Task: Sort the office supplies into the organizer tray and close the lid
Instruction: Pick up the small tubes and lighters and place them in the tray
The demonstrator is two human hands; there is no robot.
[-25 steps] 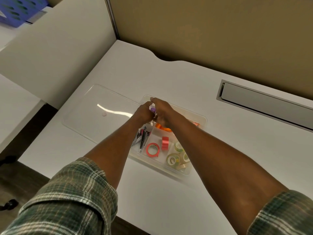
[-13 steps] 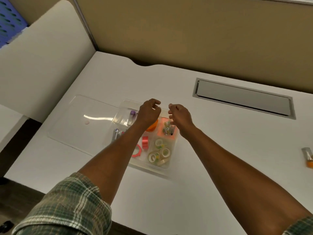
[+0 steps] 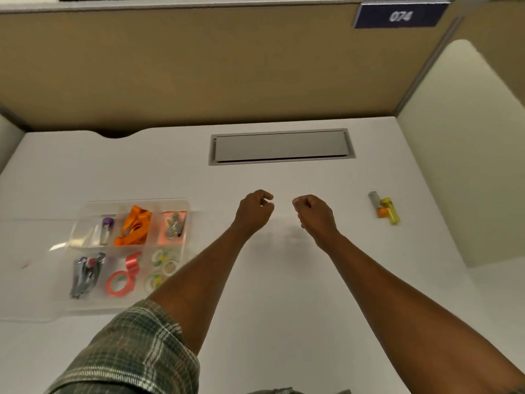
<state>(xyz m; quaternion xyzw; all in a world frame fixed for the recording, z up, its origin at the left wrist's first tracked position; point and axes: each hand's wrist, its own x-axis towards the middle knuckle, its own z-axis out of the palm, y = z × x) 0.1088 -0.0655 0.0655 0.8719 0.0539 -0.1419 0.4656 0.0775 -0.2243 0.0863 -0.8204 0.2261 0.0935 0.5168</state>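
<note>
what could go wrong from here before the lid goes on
1. The yellow and orange item lies on the desk far right of the organizer tray; neither the left hand nor the right hand holds it, so it could get left out.
2. The clear lid, left of the tray, is faint against the white desk and easy to fumble.
3. The heaped orange ribbon might keep the lid from seating.
</note>
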